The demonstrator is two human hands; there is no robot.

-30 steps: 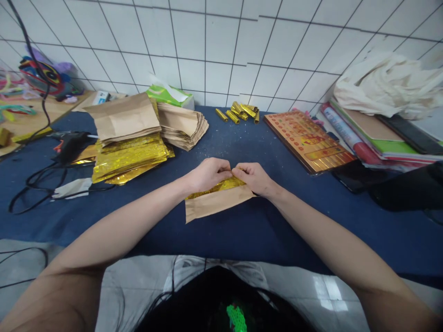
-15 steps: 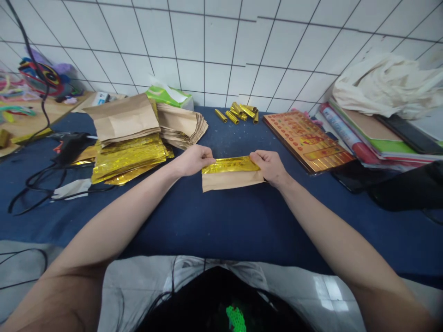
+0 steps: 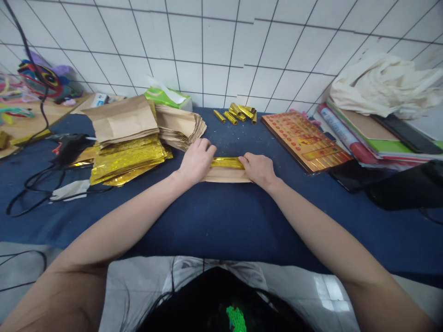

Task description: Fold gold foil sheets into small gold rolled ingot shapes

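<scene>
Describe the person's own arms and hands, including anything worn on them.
The left arm and right arm are bare as far as they show, with no sleeve in view. The left hand and right hand wear no gloves. No watch or bracelet shows at either wrist; small details like nails are too blurred to tell.

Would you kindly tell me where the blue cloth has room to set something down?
The widest bare patch of blue cloth lies between the folded strip and the cloth's near edge. A smaller one lies between that strip and the gold rolls. Gold sheets, brown sheets and a glue gun crowd the left; the stack under the cream bag crowds the far right.
</scene>
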